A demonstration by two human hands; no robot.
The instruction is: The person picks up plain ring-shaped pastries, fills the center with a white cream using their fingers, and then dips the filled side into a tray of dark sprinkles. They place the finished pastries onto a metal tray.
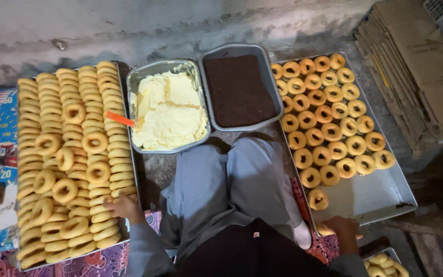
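Down at my left hand [124, 206], I see the fingers curled loosely over a plain ring biscuit [109, 204] at the near right edge of the stacked tray [132, 154]; I would lift only that one, gently, since the rows lean on each other. My right hand [343, 225] sits at the near rim of the laid-out tray [380, 195], closed on a ring-shaped piece [326, 231], partly hidden. The biscuits look pale golden, dry and crumbly. Between the trays sit a pan of cream [169, 110] with an orange spatula [120, 119] and a pan of dark crumbs [238, 90].
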